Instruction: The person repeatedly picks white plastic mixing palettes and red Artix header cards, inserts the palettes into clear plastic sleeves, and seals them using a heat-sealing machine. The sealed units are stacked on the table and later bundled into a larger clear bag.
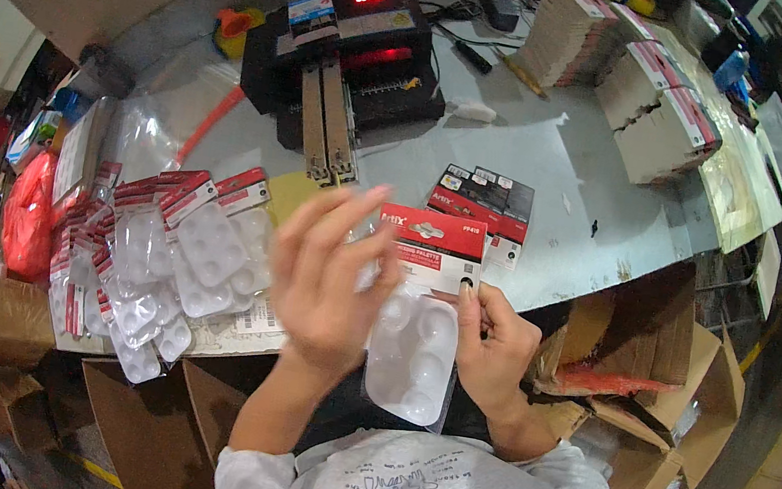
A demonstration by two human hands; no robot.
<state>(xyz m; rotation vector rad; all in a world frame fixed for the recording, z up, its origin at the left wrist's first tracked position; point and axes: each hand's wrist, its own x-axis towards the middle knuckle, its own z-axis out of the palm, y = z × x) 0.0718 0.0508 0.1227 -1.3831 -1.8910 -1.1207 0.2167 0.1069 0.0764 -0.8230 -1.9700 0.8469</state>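
Across the grey counter point(563, 242) of a cluttered workroom, we had a black machine point(368, 27) with a glowing red display towards the back and bundled cards point(654, 124) over on the right. At the counter's front edge, our right hand point(501, 357) pinched a palette pack point(420, 320) beside the lower right corner of its red-and-white header card point(443, 237); our left hand point(330, 281) was a blur, raised at the card's left side, and we could not tell whether it gripped anything. We judged that a one-sided pinch might let the pack swing or crease the card, and that the heaped packs point(208, 248) on our left, one overhanging the edge, could slide off if nudged. The held pack's clear sleeve point(445, 404) contained a white moulded palette point(406, 378); open cardboard boxes point(718, 425) stood below on the right, their contents hard to make out
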